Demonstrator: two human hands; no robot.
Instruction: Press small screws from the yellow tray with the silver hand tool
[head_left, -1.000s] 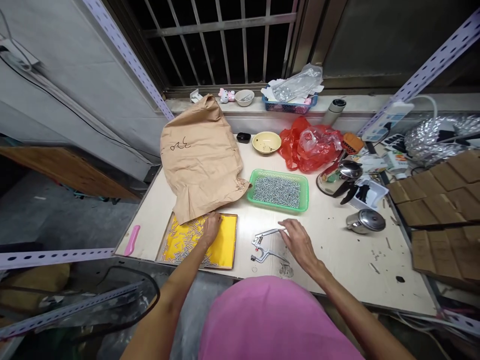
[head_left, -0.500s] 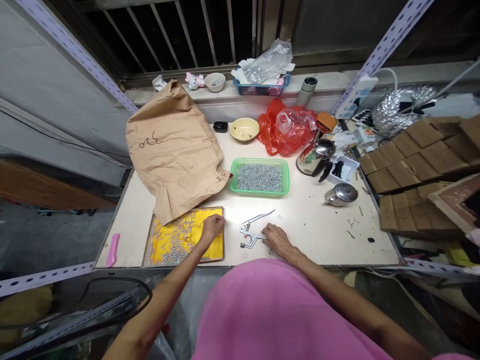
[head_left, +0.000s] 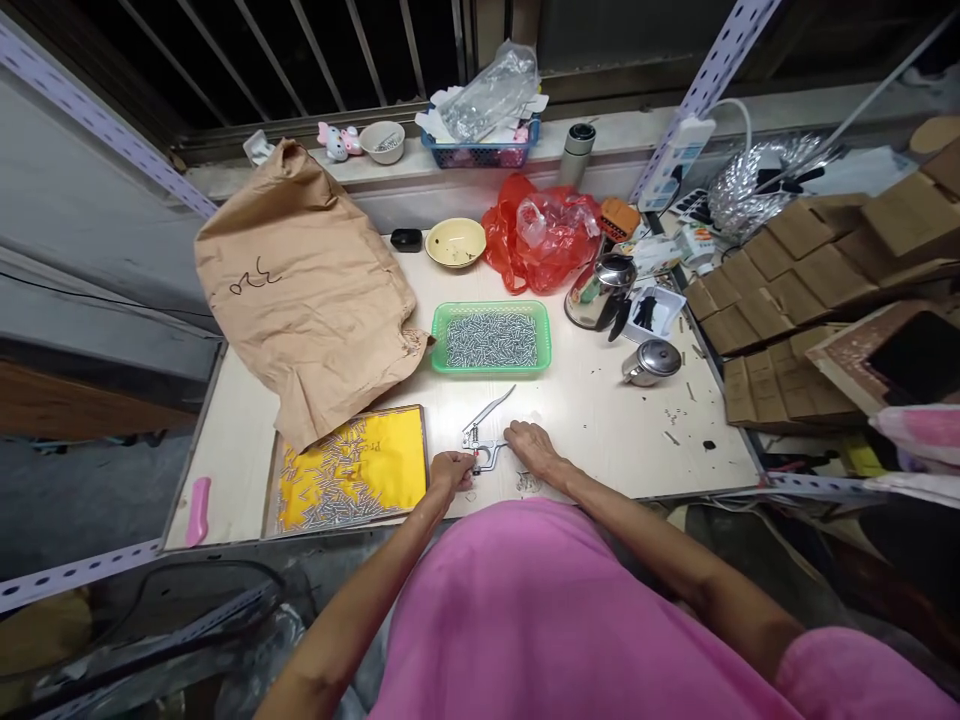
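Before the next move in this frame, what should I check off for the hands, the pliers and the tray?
1. Right hand at the pliers' lower handle: ok, fingers on its end.
2. Left hand at the pliers' head: ok, fingertips beside it.
3. Handles apart: ok, the upper one stands raised.
4. Metal piece in the left hand's fingertips: cannot tell, too small.
5. Tray fully uncovered: not ok, the paper bag overlaps its far left part.
6. Loose pieces available: ok, many lie in the tray.
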